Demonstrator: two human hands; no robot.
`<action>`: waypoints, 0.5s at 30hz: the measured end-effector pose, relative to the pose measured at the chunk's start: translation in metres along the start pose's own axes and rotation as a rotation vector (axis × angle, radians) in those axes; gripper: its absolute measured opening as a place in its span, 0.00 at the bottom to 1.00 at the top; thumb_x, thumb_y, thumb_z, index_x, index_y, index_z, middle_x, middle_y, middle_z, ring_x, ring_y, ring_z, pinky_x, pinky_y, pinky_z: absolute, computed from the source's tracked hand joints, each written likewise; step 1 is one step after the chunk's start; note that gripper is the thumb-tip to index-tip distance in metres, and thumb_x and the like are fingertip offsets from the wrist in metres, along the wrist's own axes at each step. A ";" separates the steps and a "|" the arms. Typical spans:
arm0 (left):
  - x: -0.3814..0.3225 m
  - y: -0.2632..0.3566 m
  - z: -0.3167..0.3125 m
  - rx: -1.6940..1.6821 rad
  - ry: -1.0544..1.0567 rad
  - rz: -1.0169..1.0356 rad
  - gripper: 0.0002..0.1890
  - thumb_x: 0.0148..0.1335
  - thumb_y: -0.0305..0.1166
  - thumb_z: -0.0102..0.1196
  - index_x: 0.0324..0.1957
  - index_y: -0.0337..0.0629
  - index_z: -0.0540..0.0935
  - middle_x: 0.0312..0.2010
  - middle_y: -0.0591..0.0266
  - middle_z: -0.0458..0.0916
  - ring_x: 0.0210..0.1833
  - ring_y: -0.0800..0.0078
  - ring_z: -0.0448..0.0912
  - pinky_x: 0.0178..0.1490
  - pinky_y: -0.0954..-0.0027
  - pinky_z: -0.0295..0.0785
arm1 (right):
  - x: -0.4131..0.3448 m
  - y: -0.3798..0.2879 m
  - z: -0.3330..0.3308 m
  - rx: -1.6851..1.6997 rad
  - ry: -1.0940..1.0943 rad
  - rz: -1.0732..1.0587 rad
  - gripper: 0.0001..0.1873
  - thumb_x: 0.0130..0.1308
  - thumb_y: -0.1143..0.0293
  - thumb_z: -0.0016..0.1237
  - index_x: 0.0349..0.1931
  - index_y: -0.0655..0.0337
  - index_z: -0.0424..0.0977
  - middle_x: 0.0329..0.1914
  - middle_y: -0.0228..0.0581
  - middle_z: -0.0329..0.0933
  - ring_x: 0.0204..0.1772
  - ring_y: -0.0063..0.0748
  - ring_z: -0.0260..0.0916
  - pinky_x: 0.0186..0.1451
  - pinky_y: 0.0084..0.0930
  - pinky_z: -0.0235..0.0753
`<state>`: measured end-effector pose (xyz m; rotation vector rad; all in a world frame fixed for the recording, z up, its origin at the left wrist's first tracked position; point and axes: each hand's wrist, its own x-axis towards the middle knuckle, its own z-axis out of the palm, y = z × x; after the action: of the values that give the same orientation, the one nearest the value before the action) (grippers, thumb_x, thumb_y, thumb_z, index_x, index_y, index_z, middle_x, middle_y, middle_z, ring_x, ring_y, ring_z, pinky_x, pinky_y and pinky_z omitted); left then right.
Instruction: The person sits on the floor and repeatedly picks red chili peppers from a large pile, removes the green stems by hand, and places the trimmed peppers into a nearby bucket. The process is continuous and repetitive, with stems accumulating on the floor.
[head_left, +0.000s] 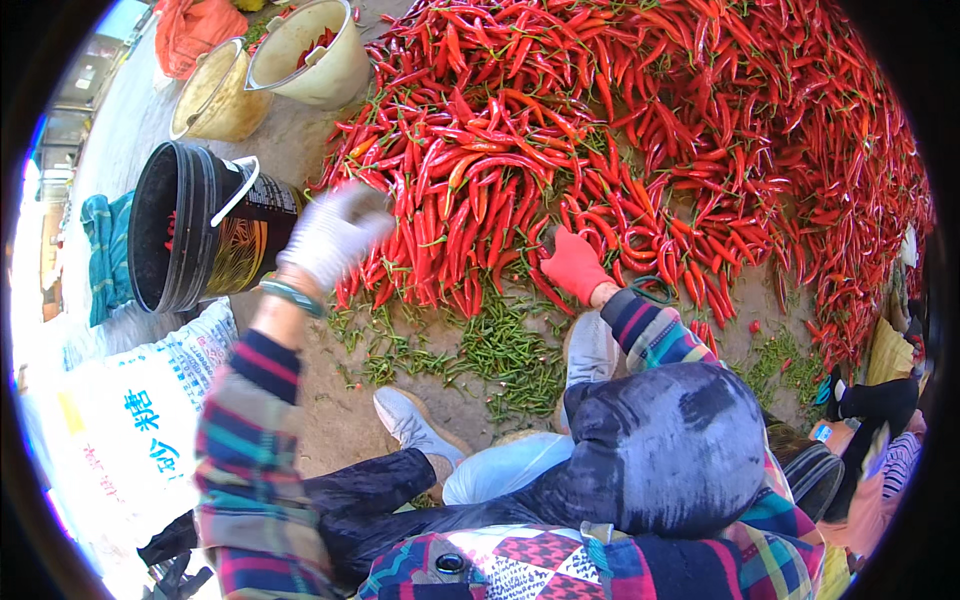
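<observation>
My left hand (337, 232), in a white glove with a grey palm, is blurred. It hovers at the left edge of a large heap of red chili peppers (465, 187), between the heap and a black plastic bucket (247, 262). Whether it holds anything is unclear. My right hand (576, 261), in a red glove, reaches to the heap's near edge with its fingers bent. Something dark shows at its fingertips, and peppers lie directly under and beside them; a grip cannot be made out. Loose green pepper stems (510, 349) litter the ground below the hands.
The black bucket lies tipped with its mouth leftward, a few peppers inside. Behind it are two off-white buckets (322, 75) and an orange-red sack (196, 37). A white printed sack (142, 420) lies at left. Another person (877, 465) sits at right. My shoes (420, 424) flank the stems.
</observation>
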<state>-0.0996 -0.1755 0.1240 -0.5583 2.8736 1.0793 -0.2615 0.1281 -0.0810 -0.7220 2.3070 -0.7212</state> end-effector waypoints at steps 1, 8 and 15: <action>-0.002 0.004 0.040 -0.227 -0.188 -0.158 0.14 0.60 0.31 0.61 0.46 0.36 0.82 0.38 0.63 0.84 0.41 0.77 0.80 0.48 0.71 0.76 | -0.003 0.001 -0.006 0.064 0.006 -0.017 0.20 0.53 0.65 0.55 0.44 0.68 0.71 0.39 0.60 0.78 0.46 0.60 0.76 0.50 0.46 0.75; -0.039 0.042 0.254 -0.896 -0.373 -0.500 0.31 0.61 0.34 0.61 0.64 0.38 0.67 0.47 0.61 0.81 0.43 0.73 0.80 0.47 0.70 0.78 | -0.052 0.003 -0.025 0.897 -0.474 0.117 0.25 0.58 0.70 0.60 0.56 0.62 0.72 0.39 0.33 0.78 0.38 0.21 0.75 0.41 0.19 0.76; -0.072 0.027 0.299 -0.764 -0.468 -0.521 0.19 0.59 0.24 0.47 0.54 0.38 0.74 0.37 0.54 0.81 0.38 0.64 0.80 0.41 0.64 0.76 | -0.086 0.003 -0.021 0.993 -0.562 0.227 0.15 0.65 0.60 0.53 0.41 0.62 0.79 0.30 0.29 0.77 0.28 0.20 0.72 0.33 0.20 0.73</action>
<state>-0.0722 0.0585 -0.0763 -0.8538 1.7189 1.8491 -0.2192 0.1919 -0.0356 -0.1456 1.2504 -1.2098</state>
